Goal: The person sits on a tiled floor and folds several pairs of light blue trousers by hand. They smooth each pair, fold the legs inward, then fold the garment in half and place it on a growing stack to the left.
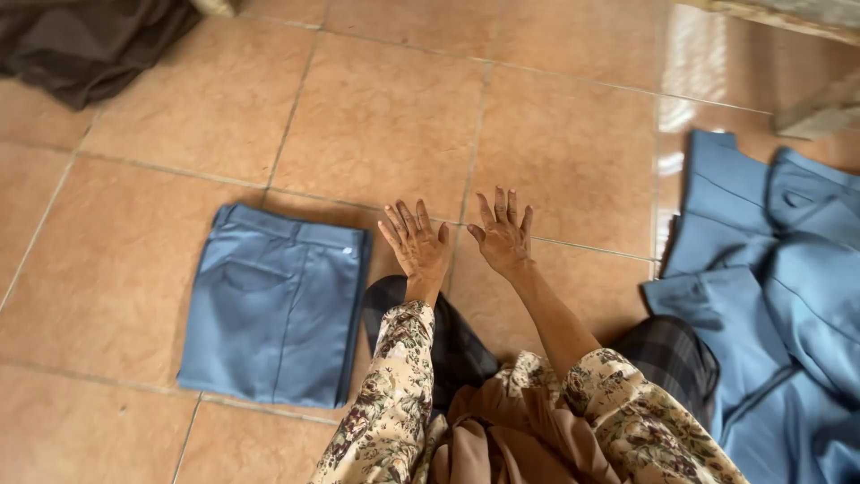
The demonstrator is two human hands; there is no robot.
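My left hand (416, 240) and my right hand (503, 235) hover side by side over the tiled floor, palms down, fingers spread, holding nothing. A folded pair of blue trousers (274, 305) lies flat on the tiles just left of my left hand, waistband at the far end. A heap of unfolded blue garments (770, 287) lies to the right of my right hand, about a hand's length away. My floral sleeves and dark plaid skirt show at the bottom.
A dark brown cloth (85, 45) lies bunched at the top left corner. A pale wooden furniture piece (820, 108) stands at the top right. Orange-brown floor tiles (385, 116) stretch ahead of my hands.
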